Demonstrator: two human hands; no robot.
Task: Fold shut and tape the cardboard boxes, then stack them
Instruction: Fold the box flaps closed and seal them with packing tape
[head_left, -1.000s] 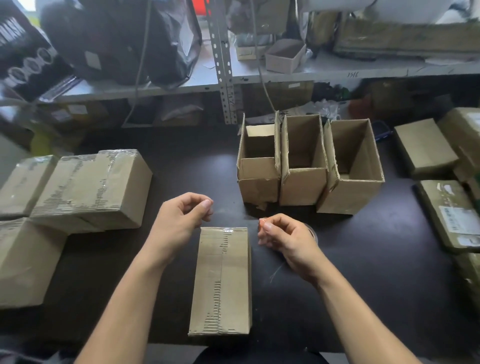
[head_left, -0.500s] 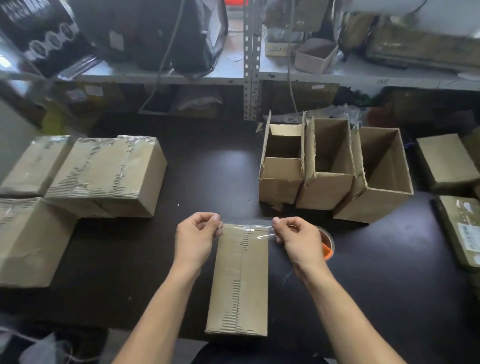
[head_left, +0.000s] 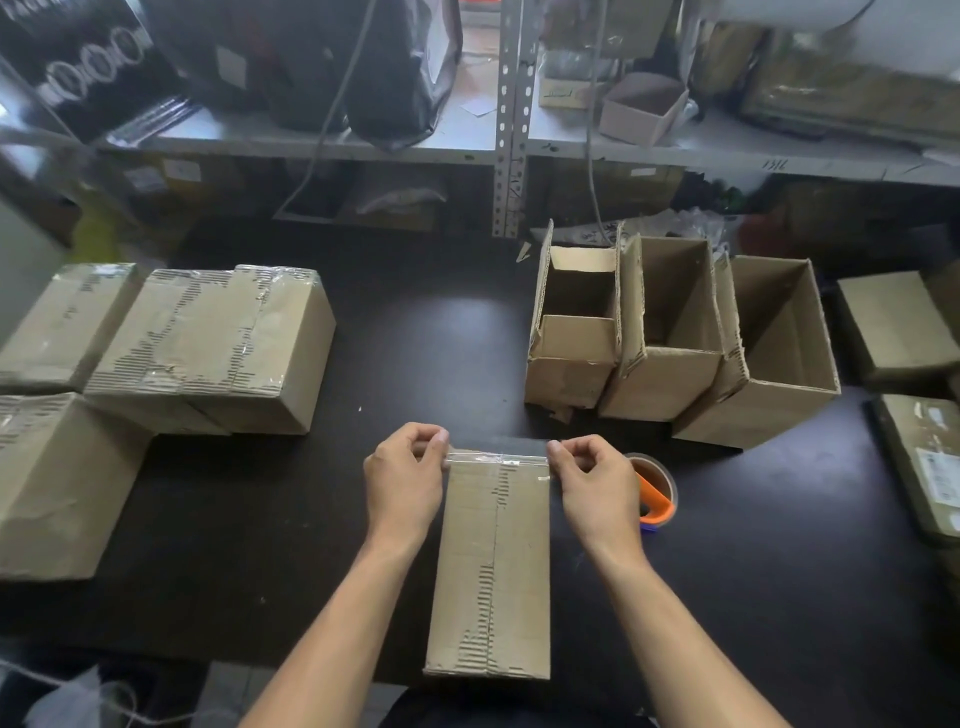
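Note:
A long closed cardboard box (head_left: 493, 566) lies lengthwise in front of me on the black table (head_left: 779, 571). A strip of clear tape (head_left: 496, 459) stretches across its far edge. My left hand (head_left: 402, 480) pinches the strip's left end beside the box's far left corner. At the far right corner my right hand (head_left: 592, 483) pinches the other end. An orange tape dispenser (head_left: 655, 496) sits just right of my right hand. Three open boxes (head_left: 670, 332) stand side by side behind it. Taped boxes (head_left: 208, 348) lie at the left.
More closed parcels (head_left: 898, 327) lie along the table's right edge. A metal shelf (head_left: 467, 140) with bags and a small open carton (head_left: 641, 106) runs across the back, with an upright post (head_left: 511, 130) in the middle.
Both hands moved from above the box's far end to its far corners, and the clear tape strip now spans the far edge. The camera view shifted, uncovering the dispenser.

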